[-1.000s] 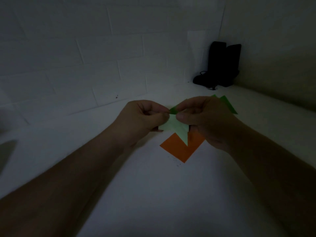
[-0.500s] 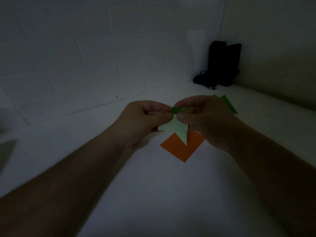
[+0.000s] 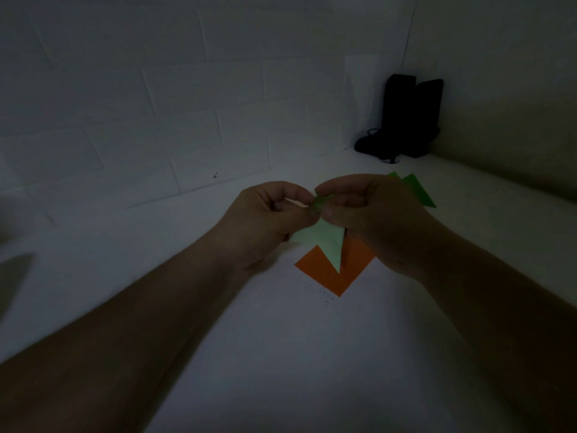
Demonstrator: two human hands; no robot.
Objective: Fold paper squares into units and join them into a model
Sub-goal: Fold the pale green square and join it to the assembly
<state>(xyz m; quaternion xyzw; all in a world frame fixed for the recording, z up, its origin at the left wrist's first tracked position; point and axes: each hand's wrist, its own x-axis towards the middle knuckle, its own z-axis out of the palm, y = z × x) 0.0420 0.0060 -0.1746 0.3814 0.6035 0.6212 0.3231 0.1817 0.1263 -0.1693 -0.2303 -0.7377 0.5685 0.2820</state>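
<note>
- The pale green folded paper unit [image 3: 324, 242] was held above the white surface [image 3: 281, 354], pinched at its top between both hands.
- The left hand [image 3: 268, 220] and right hand [image 3: 371, 214] were raised with fingers curled, fingertips meeting.
- An orange paper square [image 3: 331, 273] lay flat beneath them.

Dim light, all tones muted.
Pale mint-green folded paper [image 3: 324, 242], plain, hanging just below the pinch of both hands.
Darker, brighter green at its pinched tip [image 3: 317, 204], between the fingertips.
Saturated green paper points [image 3: 416, 190], plain, showing just beyond the right-hand grip.
Orange paper square [image 3: 331, 275], flat and unpatterned, under the grip.
White tabletop [image 3: 281, 354], a few dark specks near the orange corner.
White wall [image 3: 187, 89] with brick-like joint lines, far behind the grip.
Black objects [image 3: 409, 117] in the corner, well beyond the grip.
</note>
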